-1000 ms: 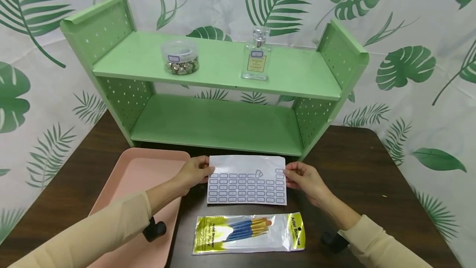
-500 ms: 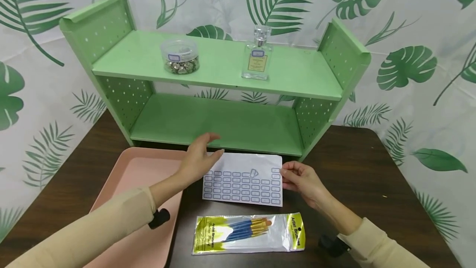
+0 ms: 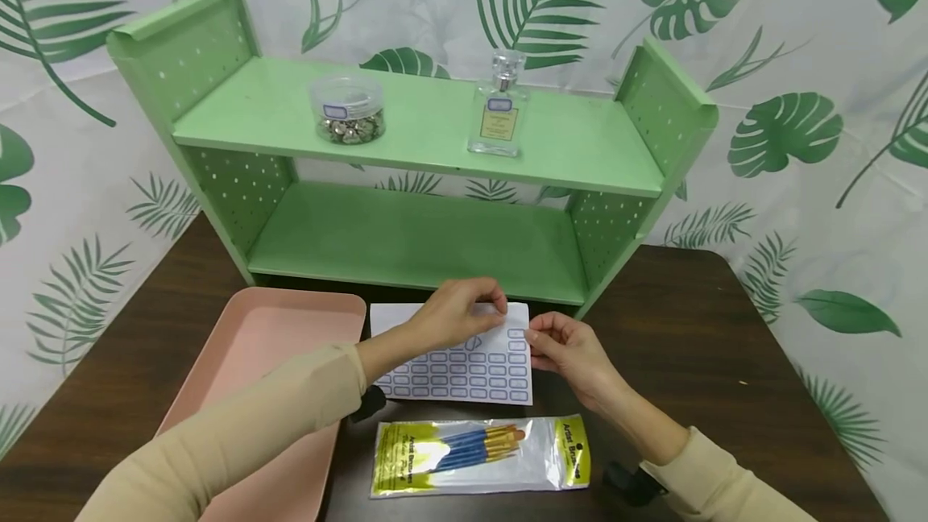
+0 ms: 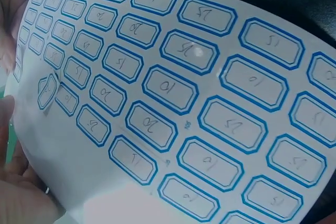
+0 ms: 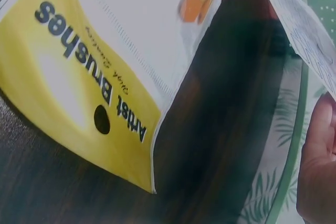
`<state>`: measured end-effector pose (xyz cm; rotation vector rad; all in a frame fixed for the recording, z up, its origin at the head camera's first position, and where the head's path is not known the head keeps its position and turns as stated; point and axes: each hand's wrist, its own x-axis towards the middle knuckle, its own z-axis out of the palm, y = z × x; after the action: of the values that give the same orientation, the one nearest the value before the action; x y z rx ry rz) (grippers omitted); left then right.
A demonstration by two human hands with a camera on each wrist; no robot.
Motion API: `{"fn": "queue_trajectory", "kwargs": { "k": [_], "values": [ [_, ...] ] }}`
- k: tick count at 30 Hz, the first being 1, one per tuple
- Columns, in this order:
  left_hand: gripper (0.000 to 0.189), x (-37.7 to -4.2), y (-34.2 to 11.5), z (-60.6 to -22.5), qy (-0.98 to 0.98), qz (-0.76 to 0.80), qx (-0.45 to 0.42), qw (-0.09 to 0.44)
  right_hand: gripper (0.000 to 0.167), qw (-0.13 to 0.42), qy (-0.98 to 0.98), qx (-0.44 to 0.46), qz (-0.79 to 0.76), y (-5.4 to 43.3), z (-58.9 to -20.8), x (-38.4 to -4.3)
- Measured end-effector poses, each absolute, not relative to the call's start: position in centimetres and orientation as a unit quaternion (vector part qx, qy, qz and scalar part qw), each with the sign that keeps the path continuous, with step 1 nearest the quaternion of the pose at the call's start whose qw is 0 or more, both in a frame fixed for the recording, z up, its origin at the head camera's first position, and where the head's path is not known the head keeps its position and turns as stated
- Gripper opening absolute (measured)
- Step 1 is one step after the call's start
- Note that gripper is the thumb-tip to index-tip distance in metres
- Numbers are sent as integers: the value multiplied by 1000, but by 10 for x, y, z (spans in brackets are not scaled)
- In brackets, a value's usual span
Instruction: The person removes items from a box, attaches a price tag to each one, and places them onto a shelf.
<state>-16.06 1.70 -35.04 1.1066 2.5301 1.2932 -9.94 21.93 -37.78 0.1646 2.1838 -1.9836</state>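
Observation:
A white sheet of blue-bordered label stickers (image 3: 449, 381) is held up over the table. My right hand (image 3: 573, 357) pinches its right edge between thumb and fingers. My left hand (image 3: 457, 314) reaches across the sheet's upper part, fingers loosely bent and thumb apart, near the top edge; whether the fingertips touch the paper is unclear. One sticker (image 4: 48, 91) sits crooked on the sheet, overlapping another; the labels carry handwritten numbers such as 10, 15, 20 and 25. In the right wrist view the sheet (image 5: 304, 30) shows nearly edge-on.
A packet of artist brushes (image 3: 478, 455) lies in front of the sheet. To the left is a pink tray (image 3: 290, 321). Behind stands a green two-tier shelf (image 3: 428, 232), bearing a clear jar of metallic pieces (image 3: 350, 111) and a perfume bottle (image 3: 499, 115), each with a label.
My left hand has let go of the sheet's left edge and moved right, over its upper part. The sheet has shifted left, with my right hand still gripping it.

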Motion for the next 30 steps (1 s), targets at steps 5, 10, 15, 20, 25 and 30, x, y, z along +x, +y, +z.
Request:
{"fn": "queue_trajectory", "kwargs": {
  "k": [5, 10, 15, 20, 25, 30],
  "values": [
    [10, -161, 18, -348, 829, 413, 373, 65, 15, 87, 737, 54, -668, 216, -376, -99],
    [13, -161, 19, -348, 835, 402, 368, 79, 14, 89, 737, 57, -668, 214, -377, -97],
    [16, -163, 20, -348, 832, 398, 375, 93, 14, 84, 737, 59, -668, 212, -378, -97],
    [13, -164, 19, -347, 830, 400, 369, 124, 13, 86, 736, 60, -669, 211, -380, -98],
    [12, -164, 18, -346, 831, 396, 365, 139, 12, 93, 730, 62, -674, 210, -381, -98],
    [13, -163, 17, -345, 837, 383, 363, 142, 13, 96, 726, 60, -679, 209, -383, -97]
  ]
}}
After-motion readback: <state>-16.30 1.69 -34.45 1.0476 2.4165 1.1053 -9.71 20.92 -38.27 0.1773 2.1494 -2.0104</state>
